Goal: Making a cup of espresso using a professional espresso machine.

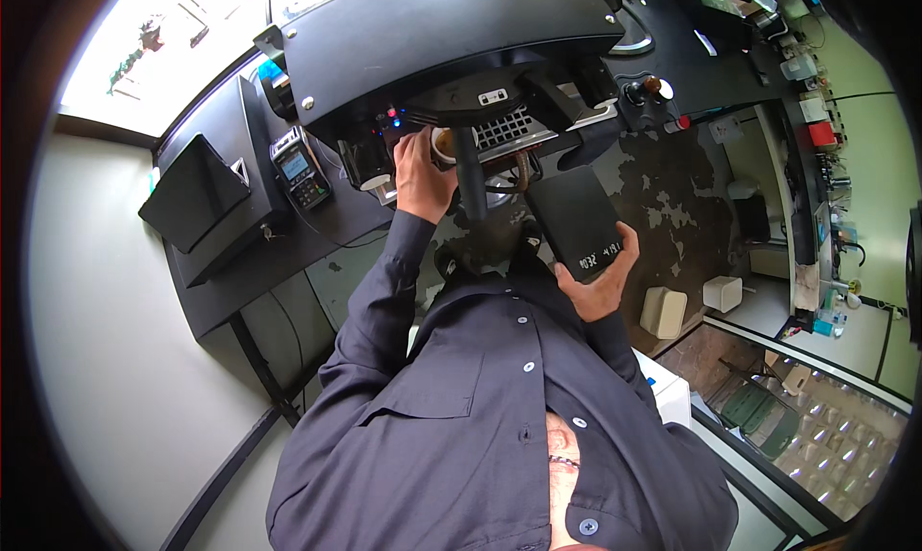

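Note:
My left hand (422, 178) is closed around a small cup (444, 145) with brown coffee in it, at the front of a black espresso machine (446, 32). The black handle of a portafilter (470, 176) points toward me from the machine, just right of the cup, and hides part of it. A flat black digital scale (576, 216) is in my right hand (603, 277), gripped at its near edge by thumb and fingers. Lit digits show along that edge. The scale is tilted and held in the air, to the right of the machine's drip grate (508, 127).
Left on the black counter stand a card payment terminal (297, 168) with a cable and a dark tablet or screen (194, 194). A tamper-like tool with a brown knob (652, 86) sits on the right counter. Two pale bins (663, 312) stand on the worn floor.

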Motion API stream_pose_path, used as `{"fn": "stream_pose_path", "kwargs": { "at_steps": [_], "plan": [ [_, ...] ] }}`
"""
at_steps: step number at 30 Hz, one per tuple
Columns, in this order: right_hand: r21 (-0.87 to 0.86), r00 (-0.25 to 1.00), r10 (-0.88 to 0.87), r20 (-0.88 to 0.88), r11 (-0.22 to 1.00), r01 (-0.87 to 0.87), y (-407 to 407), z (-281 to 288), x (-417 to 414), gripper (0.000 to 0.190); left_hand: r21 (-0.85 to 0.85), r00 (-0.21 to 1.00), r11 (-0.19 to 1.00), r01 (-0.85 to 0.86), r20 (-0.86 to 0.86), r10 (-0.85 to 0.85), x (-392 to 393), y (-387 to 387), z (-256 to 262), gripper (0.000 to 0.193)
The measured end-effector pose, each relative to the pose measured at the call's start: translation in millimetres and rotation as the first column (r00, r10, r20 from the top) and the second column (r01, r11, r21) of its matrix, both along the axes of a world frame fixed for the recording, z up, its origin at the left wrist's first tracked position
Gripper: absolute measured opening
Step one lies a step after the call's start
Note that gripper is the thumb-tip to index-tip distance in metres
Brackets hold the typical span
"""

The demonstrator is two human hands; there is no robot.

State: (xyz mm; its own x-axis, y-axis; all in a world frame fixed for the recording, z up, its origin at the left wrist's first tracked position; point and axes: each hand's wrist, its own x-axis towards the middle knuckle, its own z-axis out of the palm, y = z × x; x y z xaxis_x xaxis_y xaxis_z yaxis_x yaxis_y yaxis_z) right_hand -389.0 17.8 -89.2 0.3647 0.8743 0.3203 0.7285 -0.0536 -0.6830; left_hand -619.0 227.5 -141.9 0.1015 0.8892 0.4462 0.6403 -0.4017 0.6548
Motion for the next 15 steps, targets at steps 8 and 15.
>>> {"fn": "stream_pose_path", "kwargs": {
  "at_steps": [8,15],
  "plan": [
    [-0.046,0.998,-0.002,-0.061,0.999,-0.001,-20,11,23,0.102,-0.055,1.000,0.998,-0.018,0.009,0.018,-26,-71,17,0.066],
    [-0.021,0.992,0.045,-0.122,0.999,-0.048,-30,5,81,0.103,-0.033,0.998,0.999,-0.032,-0.064,0.030,-29,-141,12,0.068]
  ]
}}
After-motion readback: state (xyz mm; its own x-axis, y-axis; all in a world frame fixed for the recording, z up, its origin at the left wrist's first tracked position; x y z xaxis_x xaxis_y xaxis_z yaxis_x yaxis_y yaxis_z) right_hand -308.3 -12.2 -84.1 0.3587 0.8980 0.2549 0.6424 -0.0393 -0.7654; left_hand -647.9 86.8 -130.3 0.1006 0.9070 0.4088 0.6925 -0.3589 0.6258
